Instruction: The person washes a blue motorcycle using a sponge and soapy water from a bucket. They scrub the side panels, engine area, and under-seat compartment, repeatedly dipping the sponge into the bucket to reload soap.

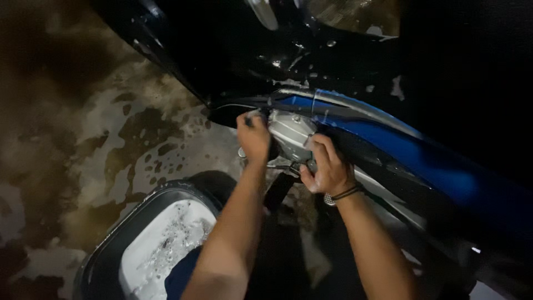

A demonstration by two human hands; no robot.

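Engine cover: the shiny grey metal part sits in the middle of the frame, low on the side of the motorbike. Both my hands are on it.

Left hand: my left hand is on the left side of the grey part. My fingers are curled tight around something small and dark. I cannot tell what it is. I think I press it there to rub the metal.

Right hand: my right hand is on the right side of the grey part, a little lower. The fingers are bent and pushed against the metal, with foam on them. I cannot tell if something is inside this hand. I think it helps me stay steady while I lean in.

Wristband: a dark band goes round my right wrist.

Motorbike: the blue and black body runs from the top middle down to the right. It is wet, with bits of foam on it.

Tub: a dark tub of soapy water sits at the lower left, close by my left arm, so it is easy to reach.

Ground: the floor on the left is wet, with white foam patches.
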